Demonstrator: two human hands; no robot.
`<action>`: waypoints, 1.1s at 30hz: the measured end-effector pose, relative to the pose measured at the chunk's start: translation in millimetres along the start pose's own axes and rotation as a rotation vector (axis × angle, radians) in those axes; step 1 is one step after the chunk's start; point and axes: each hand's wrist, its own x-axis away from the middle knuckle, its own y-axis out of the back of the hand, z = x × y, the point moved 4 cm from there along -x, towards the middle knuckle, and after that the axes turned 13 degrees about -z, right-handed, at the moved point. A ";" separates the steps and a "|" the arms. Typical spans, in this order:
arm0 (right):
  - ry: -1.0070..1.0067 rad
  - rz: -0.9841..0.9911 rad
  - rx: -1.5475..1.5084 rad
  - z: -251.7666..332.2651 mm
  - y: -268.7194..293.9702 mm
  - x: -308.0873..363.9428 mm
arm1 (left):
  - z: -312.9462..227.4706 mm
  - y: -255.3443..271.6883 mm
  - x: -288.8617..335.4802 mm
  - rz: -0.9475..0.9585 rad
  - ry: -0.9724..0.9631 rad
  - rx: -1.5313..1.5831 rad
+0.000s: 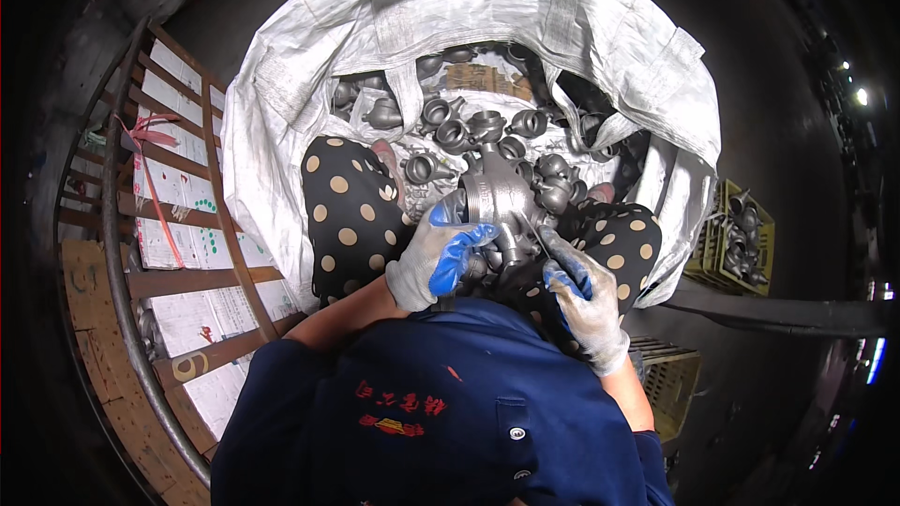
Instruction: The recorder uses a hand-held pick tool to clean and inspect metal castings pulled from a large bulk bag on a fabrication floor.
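Note:
My left hand (433, 255), in a white glove with blue coating, is closed on the rim of a grey metal casting (499, 195). The casting has a round body, a wide threaded mouth at its left, and narrower necks at its top and bottom. It sits between my knees. My right hand (583, 290), gloved alike, has its fingers pressed around a thin dark tool (541, 236), its tip close to the casting's right side. Which kind of tool it is cannot be made out. More castings (454, 137) of similar shape lie beyond it.
A big white woven bag (309, 47) surrounds my legs, its rim folded outward. On the left stands a rusty metal frame (136, 253) lined with cardboard. To the right are a yellow crate (722, 267) of castings and another crate (677, 394) beside my arm.

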 end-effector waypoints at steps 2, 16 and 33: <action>0.061 -0.012 0.054 2.9 -1.0 -2.0 | -3.7 -1.3 2.4 -0.079 -0.099 -0.178; 0.296 -0.046 0.412 17.4 -7.8 -5.5 | 39.1 -22.3 16.5 -0.284 0.379 0.457; 0.091 -0.043 0.103 6.7 -0.8 -8.9 | 39.7 -32.0 13.0 -0.388 0.732 1.056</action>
